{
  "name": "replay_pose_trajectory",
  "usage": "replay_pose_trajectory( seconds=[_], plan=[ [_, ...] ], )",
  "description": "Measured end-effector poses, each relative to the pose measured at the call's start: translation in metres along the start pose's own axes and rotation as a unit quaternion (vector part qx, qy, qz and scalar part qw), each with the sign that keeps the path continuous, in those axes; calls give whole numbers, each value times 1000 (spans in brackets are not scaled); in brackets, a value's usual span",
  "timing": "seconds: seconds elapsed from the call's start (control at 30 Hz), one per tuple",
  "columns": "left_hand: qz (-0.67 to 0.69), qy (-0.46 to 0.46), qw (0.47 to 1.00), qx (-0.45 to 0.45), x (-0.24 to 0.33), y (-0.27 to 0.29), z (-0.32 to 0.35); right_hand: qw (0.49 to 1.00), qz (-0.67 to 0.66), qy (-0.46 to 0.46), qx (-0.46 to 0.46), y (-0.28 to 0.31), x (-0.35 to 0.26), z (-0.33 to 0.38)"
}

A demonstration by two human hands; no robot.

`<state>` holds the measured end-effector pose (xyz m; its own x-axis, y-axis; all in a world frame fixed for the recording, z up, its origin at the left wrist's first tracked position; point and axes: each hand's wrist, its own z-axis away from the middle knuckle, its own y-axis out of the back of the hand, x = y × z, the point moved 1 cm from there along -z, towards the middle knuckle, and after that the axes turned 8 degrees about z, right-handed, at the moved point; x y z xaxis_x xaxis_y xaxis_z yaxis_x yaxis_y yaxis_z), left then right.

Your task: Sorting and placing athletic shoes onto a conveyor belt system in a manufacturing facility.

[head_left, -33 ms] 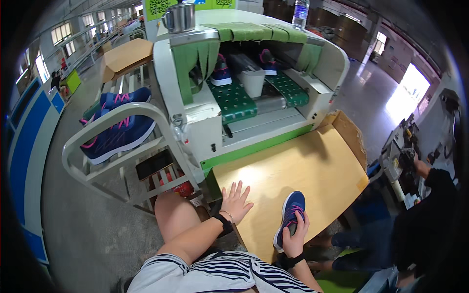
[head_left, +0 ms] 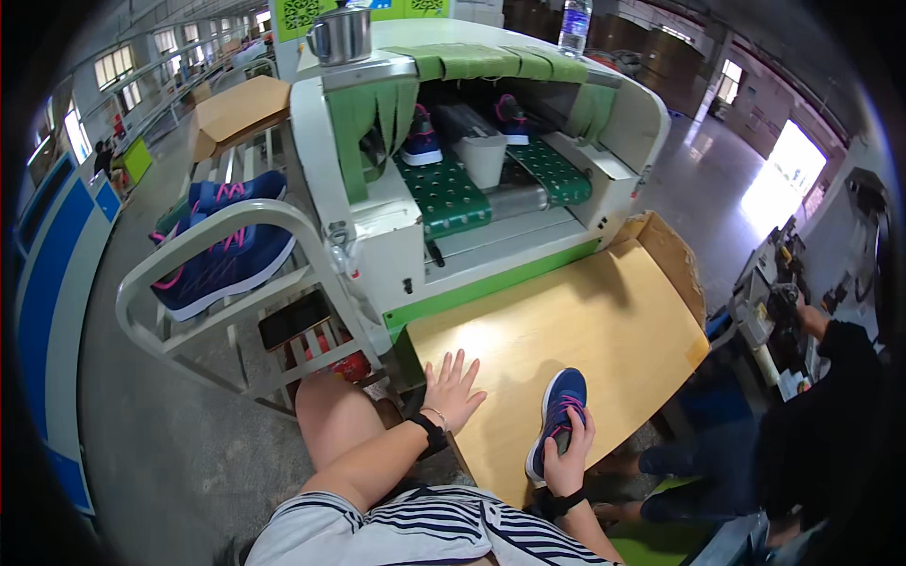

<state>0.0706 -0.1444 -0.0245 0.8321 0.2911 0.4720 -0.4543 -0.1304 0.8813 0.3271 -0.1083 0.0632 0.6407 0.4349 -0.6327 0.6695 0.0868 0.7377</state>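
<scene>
Right hand (head_left: 567, 459) grips 1 blue shoe (head_left: 559, 415); left hand (head_left: 452, 391) flat, fingers spread; 2 shoes, maybe, on belts.

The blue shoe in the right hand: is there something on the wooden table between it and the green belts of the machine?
Nothing visible. The blue shoe is gripped by the right hand; the wooden table lies bare up to the green belts.

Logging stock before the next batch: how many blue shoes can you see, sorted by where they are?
In the right hand on the wooden table: 1 blue shoe
On the green conveyor belts inside the machine: 2 (left, right)
On the white rack: 2 (front, rear)
Total: 5
</scene>
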Motion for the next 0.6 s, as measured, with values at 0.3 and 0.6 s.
replay_pose_trajectory(
  seconds=[0.3,0.6],
  plan=[
    [9,-5,1000,1,-1,1,0,1000,-4,-1,26,-6,4,2],
    [8,-9,1000,0,0,2,-1,1000,-11,-15,24,-5,3,0]
  ],
)
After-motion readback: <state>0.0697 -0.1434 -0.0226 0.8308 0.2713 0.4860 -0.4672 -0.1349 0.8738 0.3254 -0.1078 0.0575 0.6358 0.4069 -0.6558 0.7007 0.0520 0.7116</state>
